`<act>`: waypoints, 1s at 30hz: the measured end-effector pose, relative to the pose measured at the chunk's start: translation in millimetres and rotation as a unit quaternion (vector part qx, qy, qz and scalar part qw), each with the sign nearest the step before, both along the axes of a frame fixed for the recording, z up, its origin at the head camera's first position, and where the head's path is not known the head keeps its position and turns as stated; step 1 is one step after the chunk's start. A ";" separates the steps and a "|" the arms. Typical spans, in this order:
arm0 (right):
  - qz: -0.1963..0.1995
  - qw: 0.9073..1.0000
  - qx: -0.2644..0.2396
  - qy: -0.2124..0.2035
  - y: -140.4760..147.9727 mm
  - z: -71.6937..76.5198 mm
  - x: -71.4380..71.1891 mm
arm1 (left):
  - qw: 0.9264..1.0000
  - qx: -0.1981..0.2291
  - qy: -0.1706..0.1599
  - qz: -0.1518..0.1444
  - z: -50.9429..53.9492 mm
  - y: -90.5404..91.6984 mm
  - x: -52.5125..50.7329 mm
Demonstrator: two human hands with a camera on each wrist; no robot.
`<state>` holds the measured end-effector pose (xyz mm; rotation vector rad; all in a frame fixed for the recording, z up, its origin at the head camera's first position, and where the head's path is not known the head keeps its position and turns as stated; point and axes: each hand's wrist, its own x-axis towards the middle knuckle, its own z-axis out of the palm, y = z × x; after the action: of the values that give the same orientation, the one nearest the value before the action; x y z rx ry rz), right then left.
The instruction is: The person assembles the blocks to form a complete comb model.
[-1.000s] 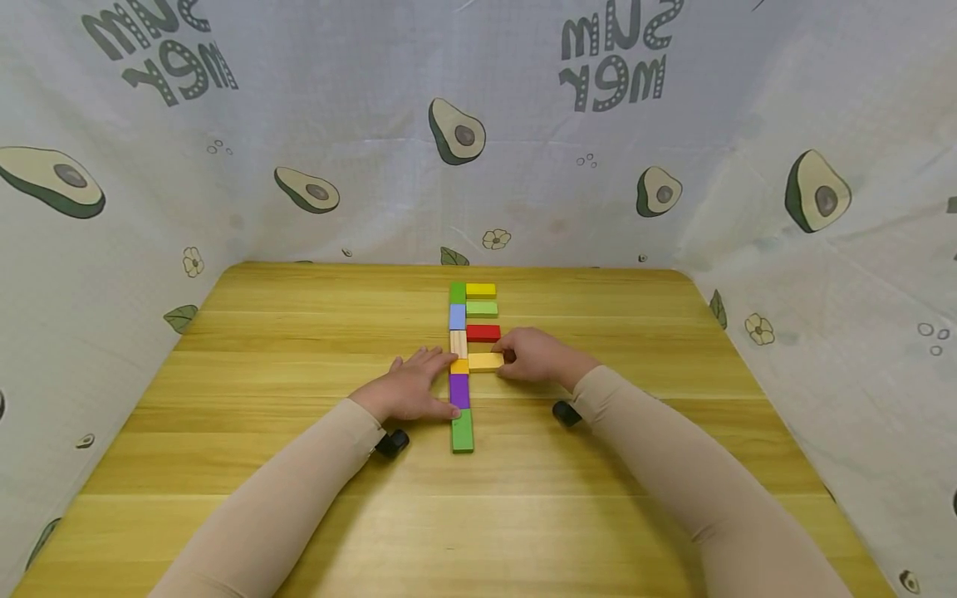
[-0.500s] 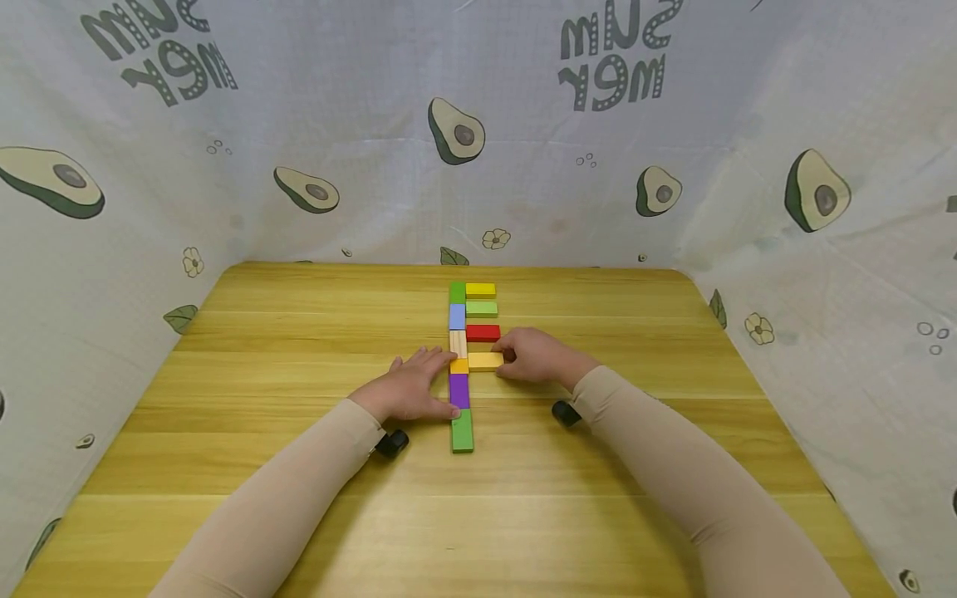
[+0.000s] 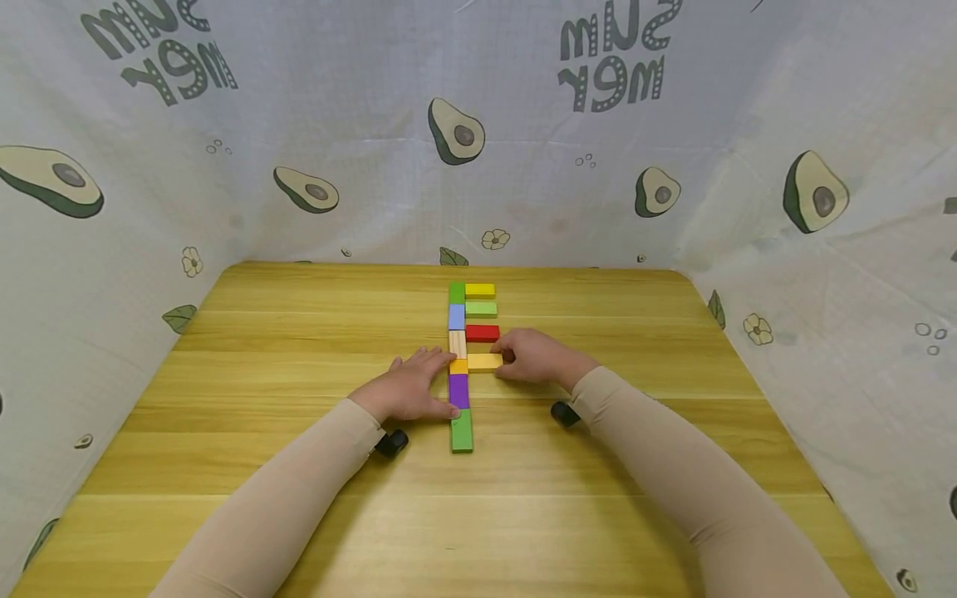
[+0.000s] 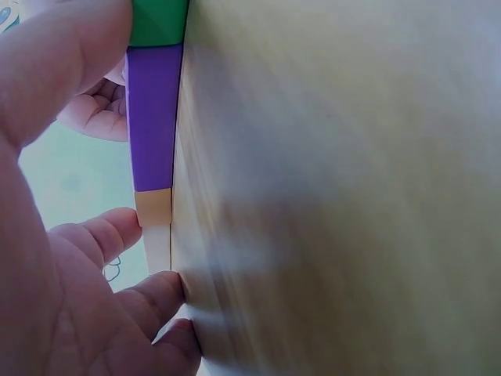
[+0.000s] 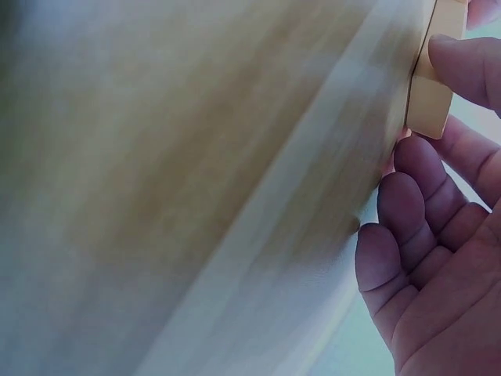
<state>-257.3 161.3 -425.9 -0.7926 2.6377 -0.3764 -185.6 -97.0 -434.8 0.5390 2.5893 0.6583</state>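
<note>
On the table, my right hand point(image 3: 540, 357) pinches the outer end of a pale orange wooden block point(image 3: 483, 363), thumb and index finger on its sides. That block lies crosswise, its inner end against a lengthwise column of blocks. My left hand point(image 3: 407, 390) is spread beside the column, fingertips touching it near an orange block point(image 3: 458, 366) and the thumb near the joint of a purple block point(image 4: 156, 117) and the nearest green block point(image 3: 462, 431). Farther up the column are a natural wood block point(image 3: 458, 344), a blue block point(image 3: 457, 316) and another green block point(image 3: 457, 292).
Right of the column, a red block point(image 3: 482, 333), a light green block point(image 3: 481, 310) and a yellow block point(image 3: 480, 291) lie crosswise with gaps between them. A printed cloth point(image 3: 359, 133) hangs behind and beside the wooden table point(image 3: 299, 316).
</note>
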 end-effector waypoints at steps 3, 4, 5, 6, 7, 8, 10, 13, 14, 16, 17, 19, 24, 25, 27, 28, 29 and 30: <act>0.001 1.000 0.000 0.003 -0.4 -0.2 0.5 | 1.000 0.000 0.000 0.001 0.9 0.4 0.7; 0.001 1.000 -0.001 0.003 -0.4 -0.1 0.5 | 1.000 0.000 0.000 0.002 0.9 0.5 0.6; 0.000 1.000 -0.001 0.003 -0.5 0.1 0.7 | 1.000 0.000 0.000 0.003 1.0 0.7 0.4; 0.001 1.000 0.000 0.004 -0.5 0.2 0.9 | 1.000 0.000 0.000 0.004 0.9 0.8 0.0; 0.001 1.000 -0.001 0.005 -0.6 0.4 1.1 | 1.000 0.000 0.000 0.005 0.9 1.0 -0.2; 0.001 1.000 -0.001 0.004 -0.7 0.5 1.2 | 1.000 0.000 -0.001 0.006 1.0 1.1 -0.5; 0.000 1.000 -0.003 0.004 -0.5 0.7 1.6 | 1.000 0.002 -0.001 0.008 1.1 1.3 -0.9; 0.004 1.000 -0.005 0.008 -0.3 0.6 1.7 | 1.000 0.004 0.000 0.008 1.0 1.3 -1.1; 0.006 1.000 -0.005 0.009 -0.1 0.4 1.5 | 1.000 0.003 0.000 0.009 0.8 1.1 -1.3; 0.010 1.000 -0.004 0.014 0.2 -0.4 1.1 | 1.000 0.001 0.000 0.009 0.2 0.7 -1.6; 0.012 1.000 -0.005 0.015 0.3 -0.6 1.0 | 1.000 0.001 -0.001 0.009 -0.1 0.5 -1.7; 0.011 1.000 -0.005 0.015 0.5 -1.1 0.8 | 1.000 0.000 -0.001 0.009 -0.4 -0.1 -1.8; 0.005 1.000 -0.009 0.011 1.0 -1.4 0.8 | 1.000 0.001 -0.003 0.007 -0.3 -1.3 -2.2; 0.004 1.000 -0.010 0.011 1.2 -1.5 0.8 | 1.000 0.001 -0.005 0.007 0.0 -1.3 -2.3; 0.005 1.000 -0.011 0.010 1.7 -1.9 0.5 | 1.000 0.001 -0.007 0.005 0.8 -1.3 -2.4; 0.005 1.000 -0.012 0.011 1.8 -2.0 0.6 | 1.000 0.002 -0.007 0.004 1.3 -1.3 -2.3; 0.006 1.000 -0.012 0.011 2.0 -2.1 0.6 | 1.000 0.003 -0.007 0.003 1.7 -1.3 -2.2; 0.006 1.000 -0.011 0.011 2.0 -2.2 0.7 | 1.000 0.004 -0.006 0.003 2.1 -1.2 -2.1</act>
<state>-256.6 163.3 -428.1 -0.8230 2.6531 -0.3967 -187.7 -98.2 -432.7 0.5288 2.5783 0.6712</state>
